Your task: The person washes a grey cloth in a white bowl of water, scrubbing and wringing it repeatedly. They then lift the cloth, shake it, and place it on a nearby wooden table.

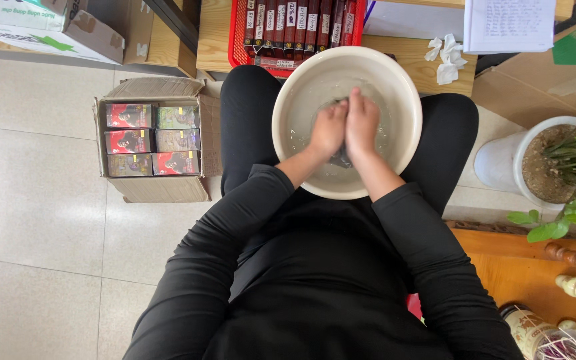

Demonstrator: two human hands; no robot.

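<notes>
While the tiled floor [41, 200] stretched pale across the left of the view, the person sat in black clothing with a wide cream basin [395, 87] resting on the lap, its rim reaching up to the edge of a wooden table [411, 57]. To the left on the floor stood an open cardboard box [158, 190] packed with small red and green cartons in two columns. At the right sat a white pot with a green plant [501, 163]. A red basket [238, 40] of upright dark packets lay on the table just beyond the basin, with crumpled white tissue [445, 57] beside it. Inside the basin, in shallow water, the left hand [328, 130] and right hand [361, 123] were pressed side by side, fingers curled down, clutching a small dark cloth [341, 157] between them. How tightly each hand gripped it could not be told.
</notes>
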